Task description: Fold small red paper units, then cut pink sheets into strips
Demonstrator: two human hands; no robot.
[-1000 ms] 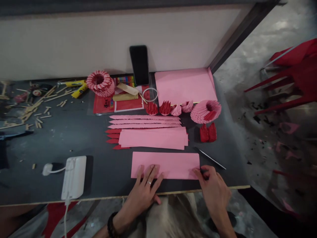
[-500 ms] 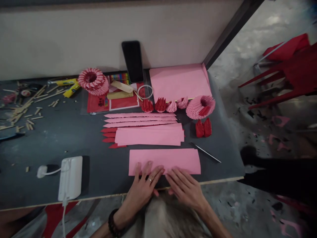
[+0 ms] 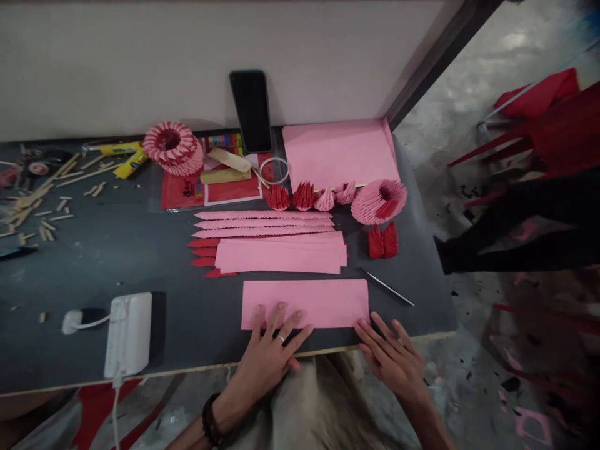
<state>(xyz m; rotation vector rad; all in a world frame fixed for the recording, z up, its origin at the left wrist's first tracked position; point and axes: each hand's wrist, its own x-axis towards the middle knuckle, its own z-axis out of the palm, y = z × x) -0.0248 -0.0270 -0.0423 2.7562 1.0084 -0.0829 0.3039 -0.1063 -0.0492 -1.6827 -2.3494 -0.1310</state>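
A pink paper sheet (image 3: 304, 300) lies flat near the table's front edge, long side across. My left hand (image 3: 274, 340) rests on its lower left part with fingers spread and a ring on one finger. At the sheet's lower right corner, the fingertips of my right hand (image 3: 391, 353) touch the paper, fingers stretched out. Just beyond it lie several pink paper strips (image 3: 281, 256), partly over red pointed strips (image 3: 201, 253). Pink strips with jagged edges (image 3: 262, 224) lie farther back. A thin metal tool (image 3: 387, 287) sits right of the sheet.
Folded paper pieces (image 3: 304, 196), a pink paper ring (image 3: 379, 201) and a pink sheet stack (image 3: 340, 153) are at the back. A phone (image 3: 250, 112) leans on the wall. A white power bank (image 3: 129, 334) with cable and wood sticks (image 3: 42, 194) lie left.
My right hand has slid right along the sheet's lower edge to its corner. My left hand stays on the paper with fingers wider apart. A dark shape at right has shifted.
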